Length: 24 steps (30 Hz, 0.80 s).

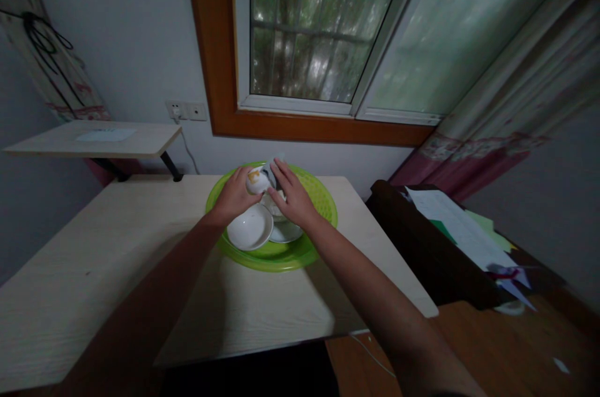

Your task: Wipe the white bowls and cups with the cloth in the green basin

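Observation:
My left hand (235, 197) is closed round a small white bowl (257, 181) with a yellow-orange pattern, held tilted above a green basin. Close by on the right, my right hand (296, 198) has its thumb near the bowl and its fingers bent over a greyish thing (270, 173), too dim to name. Below my left hand a white bowl (250, 227) sits upright in the green plastic basin (276, 264). Another white dish (285, 232) lies beside it, partly covered by a pale bowl-like piece (276, 208) under my right hand.
The basin stands on a pale wooden table (262, 303) against the wall. A raised shelf (94, 137) with a paper is at the left. Past the table's right edge, papers (459, 228) lie on a dark brown piece of furniture (422, 247). A window (319, 28) is ahead.

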Available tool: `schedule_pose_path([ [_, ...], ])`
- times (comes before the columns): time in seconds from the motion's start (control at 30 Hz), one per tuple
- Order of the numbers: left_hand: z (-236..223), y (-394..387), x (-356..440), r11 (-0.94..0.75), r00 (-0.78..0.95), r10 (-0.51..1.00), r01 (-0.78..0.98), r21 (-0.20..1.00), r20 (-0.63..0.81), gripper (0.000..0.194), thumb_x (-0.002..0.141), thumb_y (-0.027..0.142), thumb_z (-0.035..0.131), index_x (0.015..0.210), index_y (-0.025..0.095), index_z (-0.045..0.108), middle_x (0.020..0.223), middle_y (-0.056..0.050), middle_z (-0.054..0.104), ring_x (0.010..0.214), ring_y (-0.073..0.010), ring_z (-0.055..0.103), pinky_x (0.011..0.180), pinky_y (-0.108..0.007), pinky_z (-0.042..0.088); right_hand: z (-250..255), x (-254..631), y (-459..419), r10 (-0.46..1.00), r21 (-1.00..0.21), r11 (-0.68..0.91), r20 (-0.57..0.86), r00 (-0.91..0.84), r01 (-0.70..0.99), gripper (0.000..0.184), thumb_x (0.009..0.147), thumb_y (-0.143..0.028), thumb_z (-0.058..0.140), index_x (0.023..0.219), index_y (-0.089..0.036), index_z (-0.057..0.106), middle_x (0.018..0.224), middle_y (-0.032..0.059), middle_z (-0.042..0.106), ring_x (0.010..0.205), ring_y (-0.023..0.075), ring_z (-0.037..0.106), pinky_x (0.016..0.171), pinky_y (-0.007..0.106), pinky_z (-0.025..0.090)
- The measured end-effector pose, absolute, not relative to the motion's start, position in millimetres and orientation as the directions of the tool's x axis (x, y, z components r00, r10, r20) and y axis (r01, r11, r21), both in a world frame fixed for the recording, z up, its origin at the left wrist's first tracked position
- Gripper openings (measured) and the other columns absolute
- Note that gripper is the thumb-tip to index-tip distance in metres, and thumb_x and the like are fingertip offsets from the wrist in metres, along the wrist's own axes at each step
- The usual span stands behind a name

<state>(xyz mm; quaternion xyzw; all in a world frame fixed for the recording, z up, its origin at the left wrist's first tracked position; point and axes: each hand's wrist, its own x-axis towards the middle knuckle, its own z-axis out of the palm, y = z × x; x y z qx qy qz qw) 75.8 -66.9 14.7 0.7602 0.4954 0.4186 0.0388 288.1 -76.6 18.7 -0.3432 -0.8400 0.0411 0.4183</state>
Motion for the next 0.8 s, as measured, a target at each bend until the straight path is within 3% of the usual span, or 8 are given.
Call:
schedule_pose_path([
  [0.1, 13, -67, 76, -0.529, 0.215, 0.780, 0.728, 0.435, 0.588, 0.057, 0.073, 0.017, 0.077, 0.126, 0.019, 0.056, 0.127, -0.014, 0.065, 0.124, -0.0319, 0.062, 0.111, -0.046, 0.051, 24, 280, -86, 0.553, -0.228, 0.796, 0.649, -0.523, 0.560, 0.060, 0.107, -0.040, 0.053, 0.164, -0.029, 0.040, 0.174, 0.0066, 0.033, 0.165, 0.0295, 0.017, 0.131, 0.060, 0.028],
  [0.2, 12, -66, 77, -0.535, 0.217, 0.775, 0.726, 0.433, 0.593, 0.056, 0.073, 0.015, 0.076, 0.126, 0.018, 0.056, 0.127, -0.014, 0.065, 0.125, -0.0322, 0.062, 0.111, -0.046, 0.050, 26, 274, -90, 0.535, -0.184, 0.804, 0.640, -0.552, 0.566, 0.056, 0.107, -0.037, 0.052, 0.163, -0.029, 0.043, 0.173, 0.0067, 0.034, 0.166, 0.0294, 0.016, 0.131, 0.062, 0.028],
  [0.3, 14, -67, 77, -0.517, 0.168, 0.779, 0.717, 0.468, 0.604, 0.060, 0.072, 0.017, 0.078, 0.126, 0.020, 0.054, 0.127, -0.013, 0.064, 0.124, -0.0313, 0.062, 0.111, -0.046, 0.051, 24, 275, -85, 0.563, -0.260, 0.785, 0.676, -0.474, 0.562, 0.056, 0.109, -0.039, 0.048, 0.163, -0.024, 0.043, 0.173, 0.0090, 0.034, 0.165, 0.0273, 0.019, 0.133, 0.055, 0.026],
  [0.4, 15, -68, 77, -0.489, 0.117, 0.791, 0.711, 0.505, 0.601, 0.058, 0.072, 0.021, 0.080, 0.124, 0.021, 0.053, 0.125, -0.011, 0.063, 0.122, -0.0302, 0.062, 0.109, -0.045, 0.051, 18, 282, -73, 0.658, -0.435, 0.717, 0.680, -0.323, 0.545, 0.059, 0.110, -0.047, 0.043, 0.163, -0.023, 0.042, 0.172, 0.0091, 0.037, 0.162, 0.0257, 0.030, 0.134, 0.051, 0.027],
  [0.57, 15, -69, 77, -0.452, 0.067, 0.827, 0.671, 0.588, 0.559, 0.058, 0.071, 0.021, 0.082, 0.119, 0.022, 0.050, 0.118, -0.009, 0.063, 0.115, -0.0275, 0.064, 0.102, -0.042, 0.053, 5, 293, -55, 0.775, -0.641, 0.598, 0.615, -0.142, 0.481, 0.061, 0.109, -0.058, 0.034, 0.150, -0.020, 0.060, 0.153, 0.0130, 0.061, 0.146, 0.0266, 0.054, 0.128, 0.050, 0.038],
  [0.67, 15, -69, 78, -0.433, 0.069, 0.851, 0.651, 0.623, 0.520, 0.055, 0.071, 0.023, 0.082, 0.116, 0.023, 0.049, 0.113, -0.007, 0.064, 0.110, -0.0260, 0.065, 0.096, -0.039, 0.054, 3, 293, -54, 0.766, -0.630, 0.602, 0.630, -0.129, 0.490, 0.061, 0.108, -0.058, 0.037, 0.146, -0.018, 0.064, 0.148, 0.0159, 0.065, 0.141, 0.0280, 0.058, 0.125, 0.050, 0.041],
  [0.8, 16, -70, 79, -0.405, 0.055, 0.868, 0.652, 0.641, 0.493, 0.052, 0.070, 0.025, 0.081, 0.111, 0.023, 0.048, 0.106, -0.005, 0.064, 0.100, -0.0235, 0.066, 0.087, -0.036, 0.054, 11, 288, -67, 0.683, -0.504, 0.685, 0.695, -0.224, 0.526, 0.056, 0.108, -0.049, 0.044, 0.153, -0.019, 0.055, 0.156, 0.0172, 0.055, 0.147, 0.0276, 0.051, 0.127, 0.050, 0.038],
])
